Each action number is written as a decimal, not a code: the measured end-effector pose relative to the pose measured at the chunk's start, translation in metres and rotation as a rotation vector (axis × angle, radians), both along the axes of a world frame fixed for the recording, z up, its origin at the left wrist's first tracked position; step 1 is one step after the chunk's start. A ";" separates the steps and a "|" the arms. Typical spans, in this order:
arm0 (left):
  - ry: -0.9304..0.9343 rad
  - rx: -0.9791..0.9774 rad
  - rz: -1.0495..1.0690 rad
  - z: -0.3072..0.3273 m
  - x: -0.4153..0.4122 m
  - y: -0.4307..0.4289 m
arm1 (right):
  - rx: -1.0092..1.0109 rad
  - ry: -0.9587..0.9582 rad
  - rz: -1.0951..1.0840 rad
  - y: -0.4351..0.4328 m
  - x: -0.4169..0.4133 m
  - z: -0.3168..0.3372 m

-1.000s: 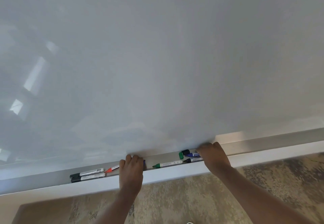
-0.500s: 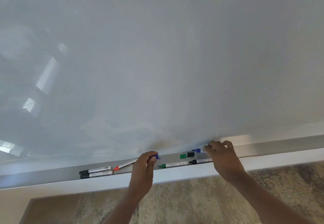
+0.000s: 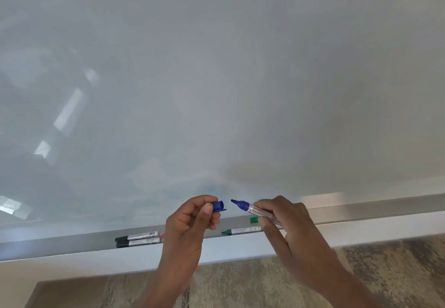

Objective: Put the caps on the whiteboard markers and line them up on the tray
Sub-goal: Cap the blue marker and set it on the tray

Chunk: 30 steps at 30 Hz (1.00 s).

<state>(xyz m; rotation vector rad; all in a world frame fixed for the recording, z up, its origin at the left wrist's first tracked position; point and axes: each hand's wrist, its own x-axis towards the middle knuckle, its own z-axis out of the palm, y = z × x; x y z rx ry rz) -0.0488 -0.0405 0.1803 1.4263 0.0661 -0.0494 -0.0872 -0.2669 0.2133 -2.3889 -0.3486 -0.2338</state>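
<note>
**Blue cap and blue marker face each other, ready to join**

At the left of the tray (image 3: 72, 247), two black-capped markers (image 3: 137, 239) lie side by side, touching, parallel to the tray's length. Just beside their right ends, a red marker tip (image 3: 162, 235) peeks out; the rest of that marker is hidden behind the left hand, so whether it is capped cannot be told for sure, though the pointed end suggests it is bare

The left hand (image 3: 192, 221) is raised above the tray and closed around the blue cap (image 3: 218, 206), pinching it between thumb and fingertips with the open mouth turned to the right. A small gap separates it from the blue marker (image 3: 250, 207), whose dark tip points left, straight at the cap. The right hand (image 3: 286, 223) grips that marker by its white barrel

Below, on the tray, an uncapped green marker (image 3: 243, 230) lies with its tip to the left, and a loose green cap (image 3: 254, 219) sits near it, against the whiteboard (image 3: 216, 78)

The step in hand appears to be capping the blue marker. The next move likely calls for bringing the two hands together along one line, so the tip enters the cap squarely, then pressing until it seats. After that, the marker must go down on the tray alongside the others, and the green pair at least remains to be done
</note>
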 end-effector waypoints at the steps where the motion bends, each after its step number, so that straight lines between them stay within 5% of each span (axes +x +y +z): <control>1: -0.012 -0.009 -0.011 0.005 -0.002 0.002 | 0.004 0.003 0.011 0.002 -0.001 0.003; 30: 0.008 -0.041 -0.041 0.024 -0.027 0.025 | -0.178 -0.080 0.070 0.027 -0.015 0.017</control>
